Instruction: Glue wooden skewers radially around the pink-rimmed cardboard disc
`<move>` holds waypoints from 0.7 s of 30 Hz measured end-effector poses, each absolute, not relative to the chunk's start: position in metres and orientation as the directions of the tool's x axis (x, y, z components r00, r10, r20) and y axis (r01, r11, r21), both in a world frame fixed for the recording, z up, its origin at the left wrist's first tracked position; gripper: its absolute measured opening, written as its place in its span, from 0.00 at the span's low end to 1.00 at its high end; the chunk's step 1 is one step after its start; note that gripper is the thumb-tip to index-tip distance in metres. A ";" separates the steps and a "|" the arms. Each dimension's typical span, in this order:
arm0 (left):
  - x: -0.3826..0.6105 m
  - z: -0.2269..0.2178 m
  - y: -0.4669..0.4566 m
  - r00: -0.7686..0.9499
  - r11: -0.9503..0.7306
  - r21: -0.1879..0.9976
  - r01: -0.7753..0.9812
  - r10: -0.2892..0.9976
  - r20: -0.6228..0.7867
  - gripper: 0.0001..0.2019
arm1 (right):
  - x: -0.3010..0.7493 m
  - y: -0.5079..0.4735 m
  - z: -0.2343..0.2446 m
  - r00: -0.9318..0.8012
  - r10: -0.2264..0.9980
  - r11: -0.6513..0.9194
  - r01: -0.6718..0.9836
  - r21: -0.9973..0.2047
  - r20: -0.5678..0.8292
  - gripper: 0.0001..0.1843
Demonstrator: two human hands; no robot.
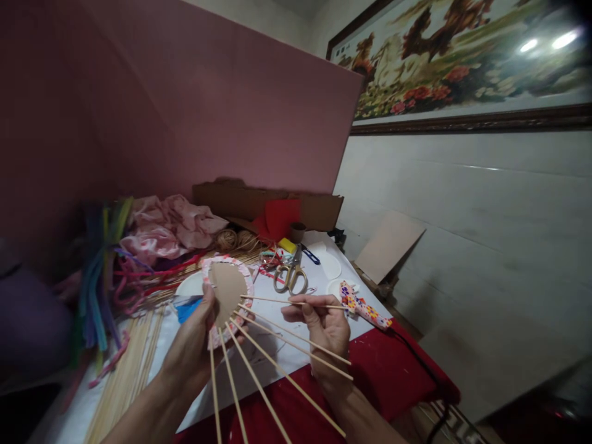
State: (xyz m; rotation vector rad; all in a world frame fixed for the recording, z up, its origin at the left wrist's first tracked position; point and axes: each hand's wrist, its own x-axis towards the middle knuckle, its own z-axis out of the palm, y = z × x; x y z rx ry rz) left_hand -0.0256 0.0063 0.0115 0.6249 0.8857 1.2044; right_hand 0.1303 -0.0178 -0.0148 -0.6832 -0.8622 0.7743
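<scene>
My left hand [197, 345] is closed on a round cardboard disc [227, 287] with a pink patterned rim, held upright above the table. Several thin wooden sticks [277, 364] fan out from the disc's lower edge toward me. My right hand [324, 324] pinches one stick [296, 302] that runs roughly level from the disc to the right. Behind the hands lie scissors [290, 277] and a glue gun [363, 306] wrapped in spotted tape, both on the white sheet.
A bundle of loose sticks [127, 364] lies at the left on the white sheet [272, 345] over a red cloth [393, 370]. Pipe cleaners [99, 271], pink fabric [171, 225], twine balls [235, 239] and a cardboard box [259, 200] crowd the back. A cardboard piece [388, 243] leans on the right wall.
</scene>
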 end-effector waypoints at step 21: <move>-0.027 0.014 0.006 0.056 0.348 0.812 -0.469 0.929 -0.366 0.04 | 0.126 -0.022 -0.018 0.357 0.825 0.549 -0.322 -0.771 0.439 0.06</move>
